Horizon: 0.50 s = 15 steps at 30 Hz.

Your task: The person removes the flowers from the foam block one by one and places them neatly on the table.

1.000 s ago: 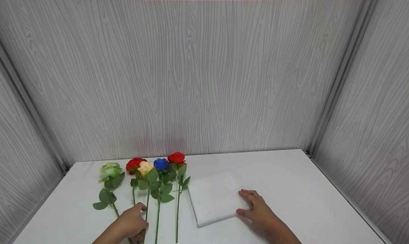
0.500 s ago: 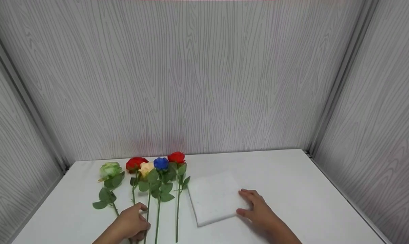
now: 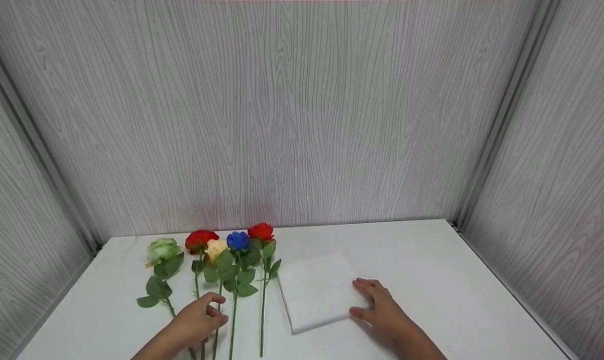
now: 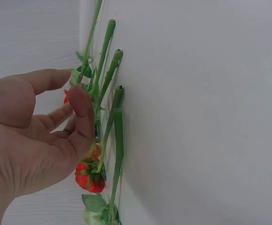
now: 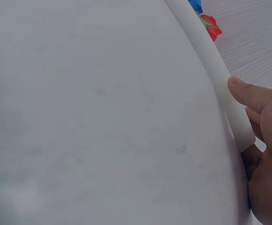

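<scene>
Several artificial roses lie side by side on the white table: a pale green rose [image 3: 164, 251], a red rose [image 3: 200, 240], a cream rose [image 3: 215, 248], a blue rose [image 3: 237, 241] and another red rose [image 3: 260, 231]. My left hand [image 3: 196, 320] is over the lower stems of the red and cream ones. Its fingers are loosely bent, and the left wrist view shows no stem between thumb and fingertips. On the right, my right hand [image 3: 382, 309] touches the near right corner of a flat white square block [image 3: 316, 290]. The thumb [image 5: 250, 93] rests on its edge.
Behind the white tabletop [image 3: 412, 260] stands a grey wood-grain panel [image 3: 281, 115], with similar panels left and right. In the left wrist view, the cut stem ends [image 4: 118, 112] lie staggered on the table.
My left hand has let go of the cream rose's stem and risen slightly, up and to the right. The cream rose's stem shifted slightly. My right hand and the white block stay put.
</scene>
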Available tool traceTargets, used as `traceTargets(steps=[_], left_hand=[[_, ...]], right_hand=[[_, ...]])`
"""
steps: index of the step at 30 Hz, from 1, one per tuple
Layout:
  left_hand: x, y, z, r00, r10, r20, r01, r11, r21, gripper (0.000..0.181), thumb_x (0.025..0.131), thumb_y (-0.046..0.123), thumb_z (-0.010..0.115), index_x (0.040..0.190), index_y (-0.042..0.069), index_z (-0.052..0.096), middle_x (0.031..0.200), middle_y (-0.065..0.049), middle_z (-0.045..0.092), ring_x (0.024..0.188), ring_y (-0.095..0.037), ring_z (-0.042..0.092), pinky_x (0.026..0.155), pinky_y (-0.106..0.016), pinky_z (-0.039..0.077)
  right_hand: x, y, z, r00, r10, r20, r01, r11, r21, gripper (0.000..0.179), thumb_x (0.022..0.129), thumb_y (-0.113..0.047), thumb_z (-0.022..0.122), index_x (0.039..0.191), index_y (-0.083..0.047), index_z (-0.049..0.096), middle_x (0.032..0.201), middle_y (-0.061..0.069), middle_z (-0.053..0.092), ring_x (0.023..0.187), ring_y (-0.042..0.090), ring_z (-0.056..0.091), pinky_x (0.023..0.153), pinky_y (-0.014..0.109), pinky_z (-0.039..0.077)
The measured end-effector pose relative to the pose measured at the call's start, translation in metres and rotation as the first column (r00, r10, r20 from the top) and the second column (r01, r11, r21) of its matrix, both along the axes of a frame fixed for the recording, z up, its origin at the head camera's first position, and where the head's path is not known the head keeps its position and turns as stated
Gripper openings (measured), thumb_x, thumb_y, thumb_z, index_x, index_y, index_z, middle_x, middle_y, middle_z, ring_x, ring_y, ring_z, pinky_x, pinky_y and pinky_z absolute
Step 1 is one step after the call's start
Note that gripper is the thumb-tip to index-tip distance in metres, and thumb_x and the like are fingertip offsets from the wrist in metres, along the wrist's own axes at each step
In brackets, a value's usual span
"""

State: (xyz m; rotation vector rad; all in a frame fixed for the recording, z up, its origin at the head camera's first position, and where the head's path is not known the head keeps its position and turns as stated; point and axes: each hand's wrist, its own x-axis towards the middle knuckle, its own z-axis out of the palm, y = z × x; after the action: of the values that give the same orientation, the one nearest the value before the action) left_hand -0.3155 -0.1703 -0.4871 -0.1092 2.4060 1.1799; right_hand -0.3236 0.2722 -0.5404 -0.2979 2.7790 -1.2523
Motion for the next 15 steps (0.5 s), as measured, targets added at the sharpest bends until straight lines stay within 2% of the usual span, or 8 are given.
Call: traceTargets(steps=[2, 6, 9, 15], left_hand=[[0.0, 0.001, 0.0, 0.999, -0.027, -0.027, 0.027, 1.0, 0.003, 0.044, 0.096, 0.029, 0.067, 0.134, 0.011, 0.053, 0.112, -0.007, 0.066, 0.09, -0.019, 0.066, 0.074, -0.038, 0.054], [0.001, 0.005, 0.0, 0.994, -0.068, -0.083, 0.069, 0.998, 0.002, 0.044, 0.097, 0.028, 0.066, 0.135, 0.011, 0.053, 0.111, -0.006, 0.066, 0.091, -0.018, 0.064, 0.072, -0.036, 0.052], [0.001, 0.009, 0.001, 0.991, -0.086, -0.107, 0.085, 0.996, -0.009, 0.043, 0.097, 0.029, 0.066, 0.135, 0.012, 0.054, 0.112, -0.005, 0.066, 0.091, -0.017, 0.063, 0.071, -0.035, 0.051], [-0.002, 0.02, 0.009, 0.985, -0.118, -0.129, 0.114, 0.993, -0.038, 0.043, 0.096, 0.029, 0.067, 0.134, 0.013, 0.055, 0.116, -0.004, 0.065, 0.1, -0.018, 0.064, 0.078, -0.04, 0.056]], right_hand=[[0.0, 0.0, 0.0, 1.0, -0.003, -0.004, 0.003, 1.0, 0.003, 0.076, 0.086, -0.041, 0.077, 0.149, -0.012, 0.048, 0.156, 0.01, 0.041, 0.145, 0.044, 0.032, 0.12, 0.065, 0.025], [-0.001, 0.001, 0.0, 0.999, -0.03, 0.021, 0.03, 1.0, 0.005, 0.076, 0.085, -0.042, 0.078, 0.15, -0.016, 0.047, 0.157, 0.004, 0.039, 0.148, 0.04, 0.029, 0.121, 0.065, 0.023], [-0.003, 0.002, 0.001, 0.998, -0.056, 0.032, 0.055, 0.998, 0.016, 0.075, 0.085, -0.042, 0.078, 0.149, -0.019, 0.047, 0.157, 0.0, 0.039, 0.15, 0.037, 0.028, 0.123, 0.063, 0.021], [-0.005, 0.005, 0.001, 0.994, -0.109, -0.008, 0.109, 0.992, 0.058, 0.072, 0.085, -0.039, 0.079, 0.147, -0.017, 0.051, 0.153, 0.001, 0.045, 0.148, 0.035, 0.033, 0.123, 0.058, 0.027]])
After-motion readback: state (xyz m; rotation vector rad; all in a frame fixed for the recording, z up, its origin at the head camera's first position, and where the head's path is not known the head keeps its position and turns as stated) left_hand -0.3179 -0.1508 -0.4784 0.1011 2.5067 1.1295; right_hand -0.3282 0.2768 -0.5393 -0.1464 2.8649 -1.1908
